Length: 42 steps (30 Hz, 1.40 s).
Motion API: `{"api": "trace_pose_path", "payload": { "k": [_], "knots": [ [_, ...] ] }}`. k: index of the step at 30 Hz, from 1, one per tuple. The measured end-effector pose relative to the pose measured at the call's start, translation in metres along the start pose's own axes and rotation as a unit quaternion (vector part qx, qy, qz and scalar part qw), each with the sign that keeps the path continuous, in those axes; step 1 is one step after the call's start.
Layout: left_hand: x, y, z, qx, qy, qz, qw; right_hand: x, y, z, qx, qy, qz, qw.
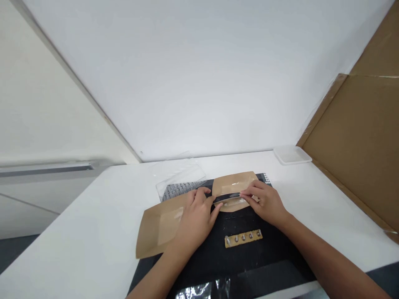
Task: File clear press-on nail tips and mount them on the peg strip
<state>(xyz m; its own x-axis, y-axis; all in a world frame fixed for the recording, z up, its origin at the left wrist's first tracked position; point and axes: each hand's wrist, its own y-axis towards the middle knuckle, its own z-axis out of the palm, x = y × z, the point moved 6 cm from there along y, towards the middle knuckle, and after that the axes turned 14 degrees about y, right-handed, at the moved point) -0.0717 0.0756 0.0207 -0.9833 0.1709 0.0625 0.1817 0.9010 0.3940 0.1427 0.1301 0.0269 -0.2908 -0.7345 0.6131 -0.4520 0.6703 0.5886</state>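
Head view, frame centre:
1. Left hand (195,220) and right hand (263,202) hold a black strip (226,198) in narrow pinches, one at each end.
2. Strip lies across a kraft card (233,182), on a black mat (212,253).
3. Screw-set plate (243,238) sits just below the hands, on the mat.

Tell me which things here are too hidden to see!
Head view:
Black strip's ends: hidden by the left hand and right hand.
Shiny plastic: cut off by the bottom edge.
Dark patterned sheet: blurred under clear plastic.
Silver studs: too small to identify.
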Motion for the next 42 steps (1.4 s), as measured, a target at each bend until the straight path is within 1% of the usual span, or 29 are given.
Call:
{"api": "trace_pose_path", "payload": {
  "k": [4, 7, 9, 13, 17, 19, 22, 25, 28, 30, 33, 35, 36, 40, 42],
  "knots": [
    [-0.006, 0.004, 0.004, 0.043, -0.003, -0.011, 0.999, -0.01, -0.002, 0.008, 0.038, -0.014, 0.04, 0.998],
    [-0.01, 0.013, 0.004, 0.074, 0.013, -0.011, 0.997, -0.012, -0.002, 0.008, 0.042, -0.019, 0.051, 0.998],
    [-0.012, 0.021, 0.003, 0.082, 0.02, -0.009, 0.996, -0.012, -0.001, 0.008, 0.042, -0.021, 0.05, 0.998],
    [-0.015, 0.033, 0.007, 0.087, 0.021, -0.005, 0.996, -0.01, -0.001, 0.009, 0.046, -0.026, 0.042, 0.998],
    [-0.018, 0.033, 0.016, 0.087, 0.002, -0.003, 0.996, -0.01, -0.001, 0.01, 0.044, -0.029, 0.034, 0.998],
    [-0.019, 0.032, 0.015, 0.077, -0.015, -0.001, 0.997, -0.01, -0.002, 0.01, 0.046, -0.034, 0.026, 0.998],
    [-0.019, 0.029, 0.006, 0.049, -0.042, -0.007, 0.998, -0.008, -0.003, 0.012, 0.047, -0.035, 0.017, 0.998],
    [-0.018, 0.026, -0.005, 0.02, -0.08, -0.021, 0.996, -0.006, -0.003, 0.01, 0.019, -0.023, 0.006, 1.0],
    [-0.017, 0.023, -0.012, 0.002, -0.124, -0.057, 0.991, -0.005, -0.002, 0.003, -0.034, -0.007, -0.01, 0.999],
    [-0.018, 0.02, -0.014, 0.001, -0.162, -0.083, 0.983, -0.003, 0.0, -0.002, -0.065, 0.001, -0.023, 0.998],
    [-0.022, 0.016, -0.012, 0.005, -0.249, -0.108, 0.962, 0.004, 0.001, -0.006, -0.088, 0.011, -0.039, 0.995],
    [-0.026, 0.014, -0.01, 0.009, -0.299, -0.109, 0.948, 0.009, 0.002, -0.007, -0.096, 0.019, -0.043, 0.994],
    [-0.028, 0.013, -0.01, 0.013, -0.309, -0.106, 0.945, 0.012, 0.002, -0.007, -0.098, 0.024, -0.045, 0.994],
    [-0.037, 0.01, -0.012, 0.043, -0.3, -0.084, 0.949, 0.022, 0.001, -0.003, -0.099, 0.044, -0.061, 0.992],
    [-0.043, 0.01, -0.013, 0.059, -0.299, -0.059, 0.951, 0.025, 0.0, -0.002, -0.103, 0.045, -0.073, 0.991]
  ]
}}
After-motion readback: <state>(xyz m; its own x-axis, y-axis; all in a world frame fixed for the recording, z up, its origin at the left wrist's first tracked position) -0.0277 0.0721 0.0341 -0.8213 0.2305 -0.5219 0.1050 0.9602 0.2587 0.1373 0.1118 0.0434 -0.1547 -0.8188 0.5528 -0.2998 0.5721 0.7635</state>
